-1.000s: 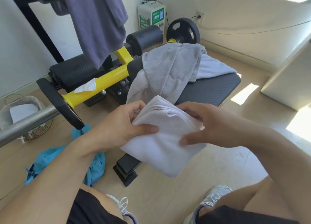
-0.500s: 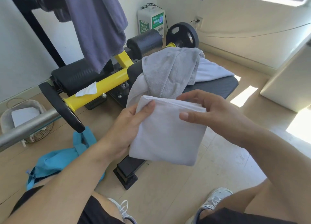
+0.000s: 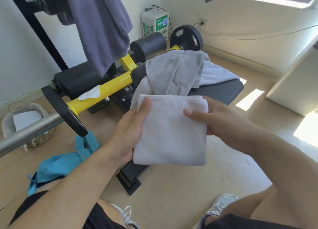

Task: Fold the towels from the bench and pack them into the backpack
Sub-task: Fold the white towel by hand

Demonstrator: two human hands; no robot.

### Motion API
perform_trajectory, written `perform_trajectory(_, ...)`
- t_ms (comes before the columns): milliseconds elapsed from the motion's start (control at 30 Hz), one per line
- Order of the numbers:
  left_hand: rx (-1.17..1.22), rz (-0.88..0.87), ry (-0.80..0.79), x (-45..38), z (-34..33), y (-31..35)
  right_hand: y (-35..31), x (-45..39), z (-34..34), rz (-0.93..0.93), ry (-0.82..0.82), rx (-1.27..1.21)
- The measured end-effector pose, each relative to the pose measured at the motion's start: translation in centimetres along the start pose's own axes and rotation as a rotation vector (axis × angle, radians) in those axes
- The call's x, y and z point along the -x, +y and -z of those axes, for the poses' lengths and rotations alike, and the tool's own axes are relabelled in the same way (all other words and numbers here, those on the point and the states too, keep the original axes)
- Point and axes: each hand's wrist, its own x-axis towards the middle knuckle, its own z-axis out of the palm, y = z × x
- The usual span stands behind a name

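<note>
The white towel (image 3: 170, 130) is folded into a compact rectangle and held in the air in front of the counter (image 3: 218, 91), clear of its near end and not resting on it. It is judged to be light, soft and limp: it offers no stiffness of its own, so the layers will sag or slide apart unless pinched together. The left hand (image 3: 130, 130) forms one grip, with the thumb laid across the front face near the top left corner and the fingers behind the cloth. The right hand (image 3: 222, 118) forms the other grip at the right edge, thumb on the front, fingers behind. Both grips are closed on the towel. The best holding points are judged to be the folded edges, where all layers can be clamped at once; a hold on one loose layer would likely undo the fold. A grey towel (image 3: 175, 72) lies crumpled over the far end of the counter, with a paler towel (image 3: 218, 73) under it toward the right edge. A blue bag (image 3: 60, 163), probably the backpack, lies on the floor to the left.
</note>
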Motion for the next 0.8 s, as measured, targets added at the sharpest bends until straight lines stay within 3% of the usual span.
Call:
perform_trajectory(67,0.026,0.024,-0.028,0.0,0.1,0.0,0.1,0.2,-0.1,-0.034,-0.099,0.03)
perform_trajectory(267,0.065,0.13,-0.251,-0.2,1.1,0.4,0.1,-0.1,0.0,0.005,0.06,-0.119)
perform_trajectory(533,0.161,0.12,-0.222,-0.7,1.6,0.2,0.1,-0.2,0.6,-0.001,0.059,-0.171)
perform_trajectory(633,0.229,0.186,-0.185,-0.8,1.4,0.3,-0.2,0.1,0.8,0.042,-0.037,-0.194)
perform_trajectory(733,0.335,0.241,-0.14,-0.8,1.2,0.3,-0.3,0.3,1.2,0.087,-0.211,0.01)
perform_trajectory(800,0.399,0.269,-0.143,-1.0,1.5,0.1,0.1,0.4,0.7,0.105,-0.238,0.228)
